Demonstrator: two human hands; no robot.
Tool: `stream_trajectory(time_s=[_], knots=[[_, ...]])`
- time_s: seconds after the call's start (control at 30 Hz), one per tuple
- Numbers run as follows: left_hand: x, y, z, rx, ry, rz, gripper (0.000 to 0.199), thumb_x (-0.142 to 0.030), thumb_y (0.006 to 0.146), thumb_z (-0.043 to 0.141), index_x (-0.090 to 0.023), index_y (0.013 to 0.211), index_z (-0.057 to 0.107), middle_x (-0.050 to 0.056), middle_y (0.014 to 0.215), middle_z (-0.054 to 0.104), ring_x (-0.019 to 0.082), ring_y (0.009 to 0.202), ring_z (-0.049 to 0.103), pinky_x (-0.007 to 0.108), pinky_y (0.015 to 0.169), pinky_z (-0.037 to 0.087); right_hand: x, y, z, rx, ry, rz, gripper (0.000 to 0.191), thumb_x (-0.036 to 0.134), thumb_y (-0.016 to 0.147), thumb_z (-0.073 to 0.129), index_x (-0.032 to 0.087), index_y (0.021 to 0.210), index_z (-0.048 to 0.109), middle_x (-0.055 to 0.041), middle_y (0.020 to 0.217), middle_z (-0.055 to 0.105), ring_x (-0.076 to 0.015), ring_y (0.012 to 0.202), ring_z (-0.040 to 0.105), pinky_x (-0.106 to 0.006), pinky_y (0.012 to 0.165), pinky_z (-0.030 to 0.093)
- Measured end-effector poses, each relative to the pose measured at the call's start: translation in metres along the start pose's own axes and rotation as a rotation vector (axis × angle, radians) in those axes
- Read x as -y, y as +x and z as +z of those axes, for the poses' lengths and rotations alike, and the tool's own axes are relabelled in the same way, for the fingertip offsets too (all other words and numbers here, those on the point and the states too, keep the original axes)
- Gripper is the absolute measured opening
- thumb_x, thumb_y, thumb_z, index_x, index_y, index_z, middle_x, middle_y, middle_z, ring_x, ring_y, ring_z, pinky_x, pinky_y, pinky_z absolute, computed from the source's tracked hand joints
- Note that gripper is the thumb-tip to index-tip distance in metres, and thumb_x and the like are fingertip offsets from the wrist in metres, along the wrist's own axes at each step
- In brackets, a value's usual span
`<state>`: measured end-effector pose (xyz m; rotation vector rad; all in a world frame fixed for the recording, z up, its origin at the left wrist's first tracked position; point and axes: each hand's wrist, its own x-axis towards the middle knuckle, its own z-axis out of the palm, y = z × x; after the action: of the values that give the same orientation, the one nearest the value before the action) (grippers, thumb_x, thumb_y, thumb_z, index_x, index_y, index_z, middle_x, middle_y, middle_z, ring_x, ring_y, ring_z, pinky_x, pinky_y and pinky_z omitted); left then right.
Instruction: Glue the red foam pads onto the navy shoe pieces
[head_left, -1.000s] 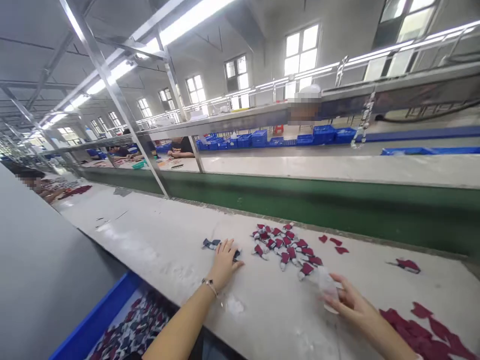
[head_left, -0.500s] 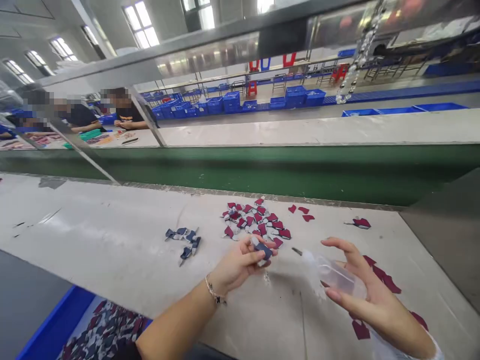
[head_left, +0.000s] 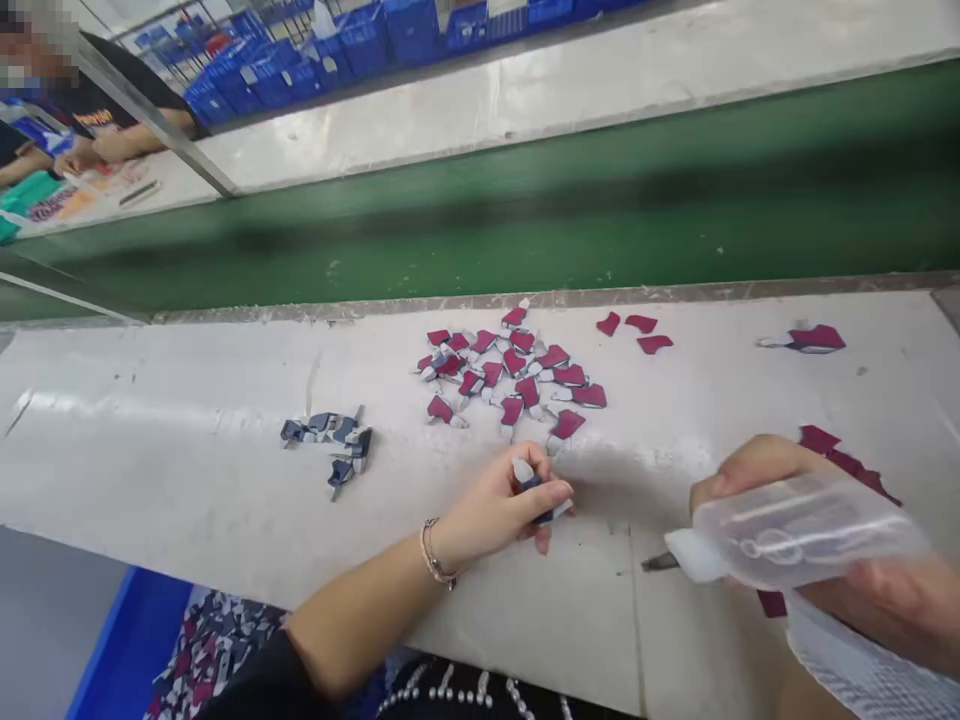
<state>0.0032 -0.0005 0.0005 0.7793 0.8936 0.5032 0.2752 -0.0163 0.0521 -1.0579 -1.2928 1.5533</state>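
Note:
A small navy and grey piece [head_left: 534, 492] is pinched in my left hand [head_left: 499, 505], low over the white table. My right hand [head_left: 757, 465] is wrapped round a translucent squeeze bottle [head_left: 795, 530] with a dark narrow tip pointing left. Beyond my left hand lies a pile of maroon-topped pieces [head_left: 526, 390]. Several navy and grey pieces [head_left: 341, 432] form a small group to its left. Flat maroon patches lie at the back [head_left: 655, 344] and beside my right hand [head_left: 819, 438]. One maroon-topped piece [head_left: 817, 339] sits apart at the right.
A blue bin [head_left: 112, 640] full of maroon, navy and grey pieces stands at lower left. Behind the white table [head_left: 187, 400] runs a green strip [head_left: 465, 225], then another white surface with blue crates [head_left: 367, 40] beyond. A person [head_left: 112, 90] works at upper left.
The view has tilted down. My right hand has closed round the bottle, which now lies across it with the tip pointing left. My left hand still holds the piece, now turned more upright.

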Motion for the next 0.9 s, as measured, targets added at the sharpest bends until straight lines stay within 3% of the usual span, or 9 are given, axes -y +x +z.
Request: stream_trajectory(time_s=[0.13, 0.2, 0.27, 0.33, 0.4, 0.47, 0.53, 0.73, 0.9], knots=[[-0.004, -0.003, 0.003, 0.096, -0.024, 0.075, 0.051, -0.042, 0.08, 0.087, -0.022, 0.111, 0.052, 0.007, 0.118, 0.072, 0.014, 0.081, 0.077, 0.023, 0.066, 0.056, -0.002, 0.008, 0.005, 0.042, -0.047, 0.024, 0.034, 0.062, 0.081, 0.078, 0.039, 0.105, 0.073, -0.001, 0.076, 0.071, -0.0165, 0.052, 0.064, -0.023, 0.043, 0.051], [-0.005, -0.004, 0.003, 0.142, -0.049, 0.058, 0.055, -0.038, 0.08, 0.087, -0.025, 0.119, 0.051, 0.007, 0.121, 0.071, 0.018, 0.093, 0.079, 0.027, 0.074, 0.061, -0.001, 0.007, 0.007, 0.061, -0.136, 0.053, 0.033, 0.051, 0.077, 0.086, 0.04, 0.105, 0.072, 0.0007, 0.078, 0.07, -0.0136, 0.05, 0.062, -0.021, 0.042, 0.049], [-0.005, -0.004, 0.003, 0.16, -0.07, 0.017, 0.047, -0.044, 0.086, 0.081, -0.025, 0.118, 0.051, 0.006, 0.112, 0.072, 0.017, 0.083, 0.079, 0.023, 0.061, 0.06, 0.001, 0.005, 0.007, 0.04, -0.2, 0.079, 0.035, 0.043, 0.075, 0.09, 0.039, 0.103, 0.07, 0.0021, 0.08, 0.068, -0.0114, 0.047, 0.059, -0.02, 0.041, 0.048], [-0.004, -0.003, 0.002, 0.146, -0.084, -0.01, 0.041, -0.048, 0.088, 0.077, -0.022, 0.109, 0.053, 0.004, 0.102, 0.072, 0.014, 0.066, 0.077, 0.017, 0.049, 0.054, 0.004, 0.006, 0.007, 0.041, -0.192, 0.067, 0.033, 0.046, 0.075, 0.089, 0.037, 0.099, 0.068, 0.0024, 0.076, 0.067, -0.0118, 0.046, 0.057, -0.022, 0.04, 0.049], [-0.002, -0.002, 0.002, 0.136, -0.089, -0.011, 0.043, -0.043, 0.083, 0.083, -0.02, 0.104, 0.053, 0.003, 0.101, 0.072, 0.012, 0.064, 0.076, 0.017, 0.053, 0.057, 0.007, 0.009, 0.009, 0.078, -0.147, 0.002, 0.031, 0.054, 0.079, 0.085, 0.035, 0.094, 0.065, 0.0023, 0.069, 0.064, -0.0131, 0.047, 0.056, -0.023, 0.04, 0.048], [-0.001, -0.001, 0.001, 0.16, -0.098, -0.019, 0.048, -0.034, 0.077, 0.089, -0.02, 0.106, 0.054, 0.004, 0.106, 0.072, 0.013, 0.072, 0.078, 0.024, 0.068, 0.065, 0.011, 0.013, 0.011, 0.12, -0.137, -0.051, 0.031, 0.058, 0.083, 0.079, 0.033, 0.093, 0.064, 0.0021, 0.065, 0.064, -0.0146, 0.049, 0.058, -0.024, 0.041, 0.048], [0.001, -0.001, 0.001, 0.182, -0.094, -0.031, 0.049, -0.03, 0.077, 0.089, -0.02, 0.11, 0.055, 0.006, 0.114, 0.071, 0.015, 0.078, 0.079, 0.029, 0.075, 0.067, 0.013, 0.016, 0.012, 0.098, -0.209, -0.07, 0.032, 0.058, 0.082, 0.08, 0.032, 0.094, 0.065, 0.0002, 0.07, 0.069, -0.0164, 0.054, 0.064, -0.025, 0.044, 0.051], [-0.003, -0.001, 0.003, 0.194, -0.081, -0.07, 0.053, -0.027, 0.084, 0.082, -0.021, 0.129, 0.054, 0.01, 0.116, 0.073, 0.02, 0.092, 0.081, 0.022, 0.071, 0.064, 0.013, 0.003, 0.014, -0.024, -0.452, -0.025, 0.033, 0.049, 0.075, 0.089, 0.036, 0.102, 0.076, -0.0012, 0.094, 0.074, -0.0177, 0.075, 0.069, -0.024, 0.057, 0.057], [-0.003, 0.002, 0.006, 0.125, -0.056, -0.11, 0.039, -0.036, 0.093, 0.073, -0.018, 0.125, 0.059, 0.015, 0.132, 0.072, 0.016, 0.085, 0.081, 0.019, 0.067, 0.064, 0.014, -0.01, 0.018, -0.126, -0.476, 0.008, 0.033, 0.038, 0.077, 0.089, 0.033, 0.106, 0.073, -0.0011, 0.094, 0.072, -0.0166, 0.073, 0.066, -0.026, 0.054, 0.054]])
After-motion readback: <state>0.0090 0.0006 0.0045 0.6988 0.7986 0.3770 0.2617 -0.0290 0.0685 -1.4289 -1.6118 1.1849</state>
